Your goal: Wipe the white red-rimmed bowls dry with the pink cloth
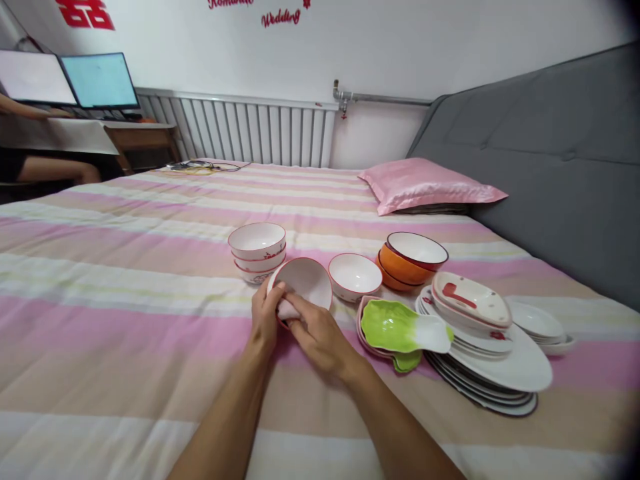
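Note:
A white bowl with a red rim (307, 277) is tilted toward me between my two hands. My left hand (265, 313) grips its left side, with the thumb at the rim. My right hand (317, 333) is closed on a pale pink cloth (287, 309), pressed over the bowl's near edge; its fingertips are partly hidden. Just behind and to the left stands a stack of similar bowls (257, 241), patterned on the outside. Another red-rimmed white bowl (355, 274) sits upright on the bedspread, right of the held one.
To the right are orange bowls (407, 270), a green-and-white cabbage-shaped dish (395, 325) on other dishes, stacked plates (525, 363) under rectangular dishes (473, 300), and small white dishes (537, 321). Behind lie a pink pillow (430, 181) and cables (205, 165). A person's arm (25, 108) shows at a desk.

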`<control>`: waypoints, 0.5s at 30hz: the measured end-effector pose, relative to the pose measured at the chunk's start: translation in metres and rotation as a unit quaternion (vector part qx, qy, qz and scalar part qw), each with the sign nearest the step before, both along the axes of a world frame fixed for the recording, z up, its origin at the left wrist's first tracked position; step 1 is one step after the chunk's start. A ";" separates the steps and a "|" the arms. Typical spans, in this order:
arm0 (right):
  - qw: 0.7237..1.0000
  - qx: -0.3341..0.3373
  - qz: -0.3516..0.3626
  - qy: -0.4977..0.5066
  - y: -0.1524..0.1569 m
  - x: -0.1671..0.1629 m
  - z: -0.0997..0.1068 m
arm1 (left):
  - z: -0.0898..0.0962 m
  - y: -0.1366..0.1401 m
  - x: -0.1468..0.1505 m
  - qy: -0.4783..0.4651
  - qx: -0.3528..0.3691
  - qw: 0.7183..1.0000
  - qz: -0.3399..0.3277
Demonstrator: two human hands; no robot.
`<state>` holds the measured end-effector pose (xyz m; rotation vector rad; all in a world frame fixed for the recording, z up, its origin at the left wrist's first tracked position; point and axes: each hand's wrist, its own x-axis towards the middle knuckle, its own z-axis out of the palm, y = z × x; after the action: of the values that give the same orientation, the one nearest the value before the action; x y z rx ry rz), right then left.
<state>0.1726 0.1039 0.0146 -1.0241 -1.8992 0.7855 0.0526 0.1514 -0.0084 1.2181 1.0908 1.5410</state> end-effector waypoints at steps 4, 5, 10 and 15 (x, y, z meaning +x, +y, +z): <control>0.999 -0.038 0.026 -0.015 -0.001 0.010 0.007 | 0.005 -0.003 0.002 0.035 0.027 0.999 -0.013; 0.998 -0.038 0.028 -0.031 -0.001 0.012 0.008 | 0.005 -0.004 0.002 0.039 0.024 0.999 -0.008; 0.986 0.008 0.004 -0.164 -0.001 0.016 0.004 | 0.004 -0.007 0.002 0.047 0.019 0.999 -0.006; 0.960 0.071 -0.047 -0.268 -0.003 0.017 0.001 | 0.003 -0.008 0.000 0.052 0.007 0.999 -0.011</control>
<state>0.1894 0.1013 0.0159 -1.3175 -2.2956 0.3232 0.0525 0.1437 -0.0057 1.3276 1.1318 1.4858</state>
